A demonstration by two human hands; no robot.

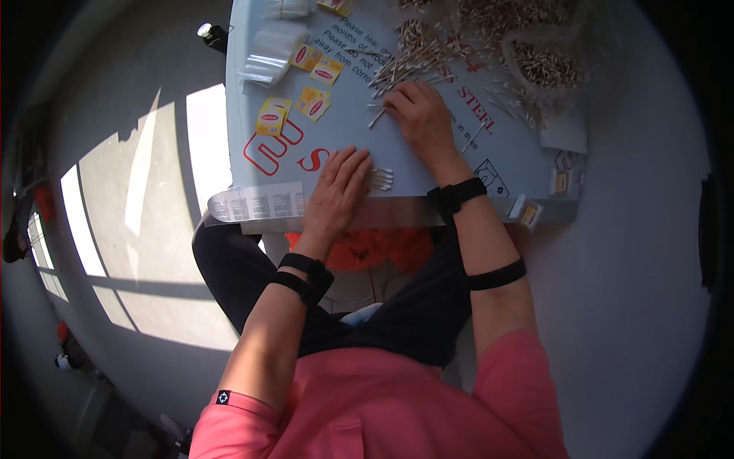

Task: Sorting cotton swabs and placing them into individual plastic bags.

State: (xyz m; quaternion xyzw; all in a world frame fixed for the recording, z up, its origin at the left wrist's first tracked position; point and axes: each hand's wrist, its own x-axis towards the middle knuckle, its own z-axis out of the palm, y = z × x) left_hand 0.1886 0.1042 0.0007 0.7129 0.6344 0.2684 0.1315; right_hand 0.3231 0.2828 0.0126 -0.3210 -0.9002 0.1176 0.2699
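Note:
My left hand (342, 187) lies palm down near the table's front edge, fingers stretched out. Under and beside its fingers is a small row of cotton swabs (380, 179), their white tips poking out to the right. Farther off, my right hand (419, 117) is bent with its fingertips pinched on cotton swabs (375, 115) at the near edge of a loose heap. That heap of cotton swabs (413, 57) has brown sticks and white tips. The fingers partly hide what the right hand grips.
Small yellow printed cards (274, 116) and a stack of clear plastic sleeves (267, 53) lie at the left of the table (359, 130). A clear bag full of swabs (547, 61) sits back right. Two small packets (527, 213) lie near the right corner.

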